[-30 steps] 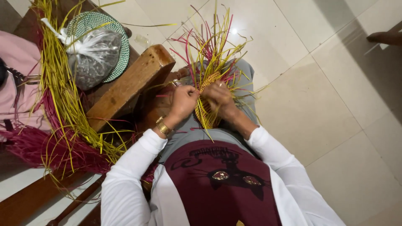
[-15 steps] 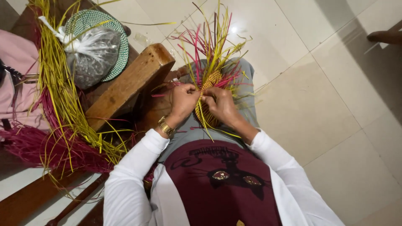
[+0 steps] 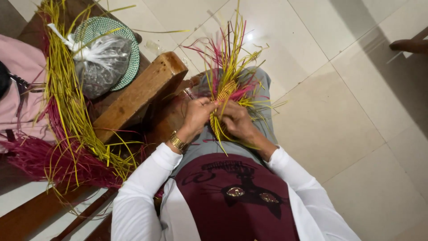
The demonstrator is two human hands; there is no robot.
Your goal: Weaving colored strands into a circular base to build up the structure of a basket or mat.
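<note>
both hands, left hand (image 3: 196, 117) and right hand (image 3: 235, 121), keep a clenched grip on the half-woven yellow and pink straw piece (image 3: 226, 89) over the lap, beside the wooden bench (image 3: 138, 96) heaped with loose straw strands (image 3: 67, 111).

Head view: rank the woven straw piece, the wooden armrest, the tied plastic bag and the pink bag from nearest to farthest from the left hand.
From the left hand:
1. Woven straw piece, held at its fingertips.
2. Wooden armrest, just to its left.
3. Tied plastic bag, beyond the armrest, upper left.
4. Pink bag, at the left edge.
</note>
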